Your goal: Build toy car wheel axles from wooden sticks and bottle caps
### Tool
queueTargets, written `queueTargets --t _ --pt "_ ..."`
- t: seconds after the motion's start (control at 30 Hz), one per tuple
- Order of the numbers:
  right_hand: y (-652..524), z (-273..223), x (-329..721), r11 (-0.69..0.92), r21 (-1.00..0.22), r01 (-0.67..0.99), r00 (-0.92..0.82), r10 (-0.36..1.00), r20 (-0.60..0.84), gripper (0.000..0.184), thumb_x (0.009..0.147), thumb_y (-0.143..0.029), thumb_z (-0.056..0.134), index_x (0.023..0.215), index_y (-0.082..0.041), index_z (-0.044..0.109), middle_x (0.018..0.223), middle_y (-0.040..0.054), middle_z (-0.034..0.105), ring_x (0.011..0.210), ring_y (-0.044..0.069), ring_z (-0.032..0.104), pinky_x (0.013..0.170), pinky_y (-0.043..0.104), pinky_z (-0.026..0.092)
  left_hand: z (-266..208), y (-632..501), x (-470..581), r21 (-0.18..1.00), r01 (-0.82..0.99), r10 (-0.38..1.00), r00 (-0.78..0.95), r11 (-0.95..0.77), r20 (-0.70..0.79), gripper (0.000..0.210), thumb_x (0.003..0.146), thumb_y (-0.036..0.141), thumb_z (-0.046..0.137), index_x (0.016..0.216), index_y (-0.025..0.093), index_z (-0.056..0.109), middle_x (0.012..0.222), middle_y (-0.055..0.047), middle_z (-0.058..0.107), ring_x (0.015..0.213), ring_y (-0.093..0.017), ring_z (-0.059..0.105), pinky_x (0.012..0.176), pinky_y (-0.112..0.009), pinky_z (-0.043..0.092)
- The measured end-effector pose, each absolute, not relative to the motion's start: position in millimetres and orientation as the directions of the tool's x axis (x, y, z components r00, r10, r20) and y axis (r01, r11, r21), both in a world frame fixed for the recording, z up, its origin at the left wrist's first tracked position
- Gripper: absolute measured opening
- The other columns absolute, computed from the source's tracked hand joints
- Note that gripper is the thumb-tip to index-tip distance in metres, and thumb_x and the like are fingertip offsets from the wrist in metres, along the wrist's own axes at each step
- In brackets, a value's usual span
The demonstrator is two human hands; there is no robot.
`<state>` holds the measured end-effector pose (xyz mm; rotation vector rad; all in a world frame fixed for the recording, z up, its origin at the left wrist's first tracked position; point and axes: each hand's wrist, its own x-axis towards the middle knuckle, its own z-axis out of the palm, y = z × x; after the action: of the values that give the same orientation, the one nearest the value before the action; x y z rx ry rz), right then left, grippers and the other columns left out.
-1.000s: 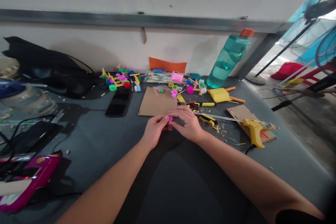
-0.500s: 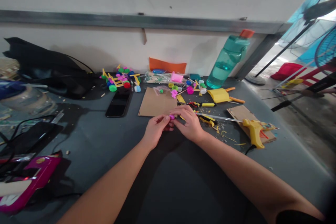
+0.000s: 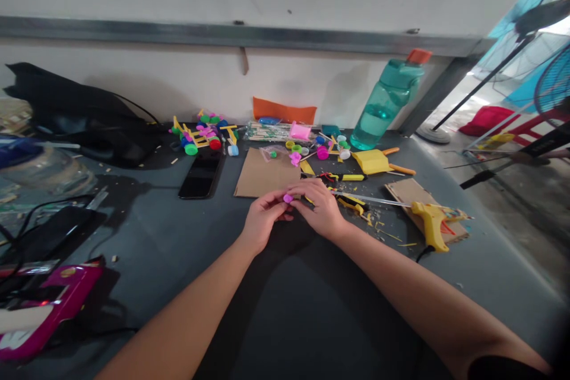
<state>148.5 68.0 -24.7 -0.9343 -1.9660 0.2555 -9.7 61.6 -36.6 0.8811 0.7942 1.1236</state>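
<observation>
A small purple-pink piece (image 3: 288,198), too small to name exactly, is pinched between the fingertips of both hands. My left hand (image 3: 262,219) has it from the left, thumb against it. From the right, the bent fingers of my right hand (image 3: 319,209) close on the same piece and partly cover it. Just beyond my hands lies a brown cardboard sheet (image 3: 262,173). A pink flower-shaped piece (image 3: 295,158) rests by its far right corner. Yellow-and-black cutters (image 3: 354,203) lie beside my right hand among yellow scraps.
A yellow glue gun (image 3: 431,222) lies on cardboard at the right. A teal water bottle (image 3: 385,107) stands near the wall. Coloured caps (image 3: 323,152) and small assembled pieces (image 3: 207,130) sit at the back. A black phone (image 3: 201,175) and a magenta case (image 3: 66,297) are on the left.
The purple-pink piece has shifted slightly left and turned between my fingertips, so more of it shows. My hands stay nearly in place.
</observation>
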Motion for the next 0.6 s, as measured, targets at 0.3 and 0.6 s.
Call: queueTargets --t 0.3,0.6 --pt "65.8 -26.0 148.0 0.704 -0.482 0.522 -0.365 0.695 0.620 0.027 0.081 -0.019 0.060 0.108 -0.023 0.060 0.107 0.0052 0.066 0.105 0.021 0.056 0.095 0.042 0.043 -33.4 61.8 -7.3 0.888 -0.399 0.967 0.203 0.226 -0.155 0.023 0.065 0.026 0.075 0.082 0.014 0.068 0.076 -0.001 0.066 0.065 -0.009 0.059 0.062 -0.022 0.052" --pt "69.5 -33.9 145.3 0.677 -0.456 0.578 -0.301 0.696 0.652 0.014 0.085 -0.023 0.057 0.097 -0.022 0.064 0.088 0.0046 0.069 0.092 0.022 0.059 0.084 0.039 0.047 -39.6 61.6 -8.2 0.901 -0.399 0.978 0.179 0.172 -0.108 0.036 0.070 0.031 0.072 0.098 0.017 0.054 0.079 -0.001 0.065 0.072 -0.014 0.063 0.066 -0.029 0.054"
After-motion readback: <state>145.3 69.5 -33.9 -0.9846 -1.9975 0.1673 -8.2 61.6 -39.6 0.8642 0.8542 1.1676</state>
